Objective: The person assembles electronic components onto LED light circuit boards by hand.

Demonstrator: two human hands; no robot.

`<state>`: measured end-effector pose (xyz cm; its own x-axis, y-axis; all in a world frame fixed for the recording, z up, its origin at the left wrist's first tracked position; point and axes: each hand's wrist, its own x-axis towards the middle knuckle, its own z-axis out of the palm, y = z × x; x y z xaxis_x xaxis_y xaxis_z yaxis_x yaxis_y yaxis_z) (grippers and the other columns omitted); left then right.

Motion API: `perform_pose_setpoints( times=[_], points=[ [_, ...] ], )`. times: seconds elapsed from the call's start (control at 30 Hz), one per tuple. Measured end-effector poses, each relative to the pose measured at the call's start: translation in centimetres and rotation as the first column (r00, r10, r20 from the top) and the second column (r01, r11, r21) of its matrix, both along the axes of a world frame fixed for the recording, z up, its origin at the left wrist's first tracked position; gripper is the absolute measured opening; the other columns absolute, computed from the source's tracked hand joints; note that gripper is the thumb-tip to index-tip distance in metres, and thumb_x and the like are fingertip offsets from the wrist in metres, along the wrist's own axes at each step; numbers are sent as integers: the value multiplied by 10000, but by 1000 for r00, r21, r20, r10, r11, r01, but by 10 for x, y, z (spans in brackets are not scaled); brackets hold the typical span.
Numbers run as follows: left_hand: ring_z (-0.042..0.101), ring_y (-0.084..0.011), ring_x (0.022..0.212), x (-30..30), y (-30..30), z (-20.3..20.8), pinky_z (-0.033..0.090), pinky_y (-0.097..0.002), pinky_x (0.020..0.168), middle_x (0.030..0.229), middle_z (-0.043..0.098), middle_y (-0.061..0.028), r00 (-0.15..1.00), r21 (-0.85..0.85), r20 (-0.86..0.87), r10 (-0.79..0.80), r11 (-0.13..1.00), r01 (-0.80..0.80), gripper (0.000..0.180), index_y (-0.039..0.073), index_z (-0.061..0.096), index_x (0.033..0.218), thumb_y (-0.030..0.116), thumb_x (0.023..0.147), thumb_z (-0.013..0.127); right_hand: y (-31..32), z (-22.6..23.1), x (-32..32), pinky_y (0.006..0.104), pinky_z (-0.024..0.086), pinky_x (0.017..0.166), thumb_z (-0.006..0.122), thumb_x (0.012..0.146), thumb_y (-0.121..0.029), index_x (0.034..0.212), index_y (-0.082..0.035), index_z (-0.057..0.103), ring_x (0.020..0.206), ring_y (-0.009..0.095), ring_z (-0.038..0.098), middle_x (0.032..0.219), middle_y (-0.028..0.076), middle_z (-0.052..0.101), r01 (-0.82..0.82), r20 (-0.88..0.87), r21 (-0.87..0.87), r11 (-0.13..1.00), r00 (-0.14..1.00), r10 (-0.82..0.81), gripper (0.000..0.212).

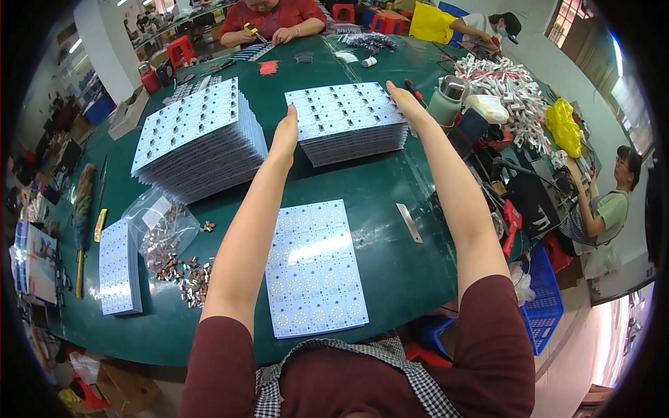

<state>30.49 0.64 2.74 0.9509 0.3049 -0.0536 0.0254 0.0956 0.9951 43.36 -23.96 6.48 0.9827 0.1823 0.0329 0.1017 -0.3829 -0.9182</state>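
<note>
My left hand (284,134) and my right hand (407,104) are at opposite side edges of the top circuit board panel (345,111) on the shorter stack. Both thumbs show at the edges; the other fingers are mostly hidden. White panels with rows of small dark components make up this stack. Left of it stands a taller, leaning stack of similar circuit board panels (198,129). Between my forearms lies a thin pile of white panels with yellowish rings (317,272), close to my body.
An open plastic bag (162,223) spills small metal parts (191,279) beside another panel pile (117,268). A metal strip (409,223) lies right of centre. A flask (446,101) and heaped white parts (502,97) stand at the right. Co-workers sit around the table (390,279).
</note>
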Motion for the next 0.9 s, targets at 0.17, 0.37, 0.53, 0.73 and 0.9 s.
perform_pose_setpoints(
  times=[0.17, 0.37, 0.53, 0.73, 0.9],
  points=[
    [464, -236, 1259, -8, -12, 8, 309, -396, 1057, 1373, 535, -90, 1000, 2, -23, 6, 1000, -6, 677, 40, 486, 1388, 578, 997, 358, -8, -9, 8, 347, 367, 1025, 448, 964, -564, 1293, 85, 538, 1201, 265, 525, 1307, 196, 572, 11, 23, -25, 1000, 1000, -11, 733],
    [503, -258, 1237, -11, -5, 8, 333, -341, 1049, 1344, 551, -166, 998, 11, -3, 61, 998, -61, 657, -72, 487, 1342, 482, 1040, 302, -4, -6, 10, 354, 386, 994, 437, 967, -567, 1289, 97, 533, 1163, 260, 542, 1291, 209, 574, 24, 34, -28, 999, 999, -23, 744],
    [293, -284, 1403, -10, -2, -1, 190, -533, 1100, 1506, 394, -98, 999, -45, -36, -20, 999, 19, 724, 47, 400, 1446, 605, 991, 323, -8, -3, 6, 359, 393, 975, 422, 969, -585, 1303, 102, 515, 1148, 243, 537, 1294, 211, 567, 70, 10, 45, 997, 997, -71, 769],
    [246, -272, 1436, -9, -6, -3, 163, -429, 1151, 1545, 329, -117, 996, -69, -80, -45, 997, 40, 714, 51, 316, 1494, 574, 1009, 282, -8, 5, 0, 418, 145, 1171, 408, 947, -642, 1501, 44, 199, 1440, 328, 243, 1536, 269, 258, -174, -129, 70, 982, 975, 181, 906],
    [258, -279, 1428, -8, -5, -3, 165, -455, 1143, 1541, 335, -107, 992, -56, -106, -71, 996, 65, 730, 80, 302, 1505, 603, 996, 283, -10, 4, 1, 422, 149, 1169, 403, 953, -632, 1499, 47, 203, 1436, 333, 254, 1534, 269, 263, -161, -127, 84, 983, 977, 171, 894]
  ],
)
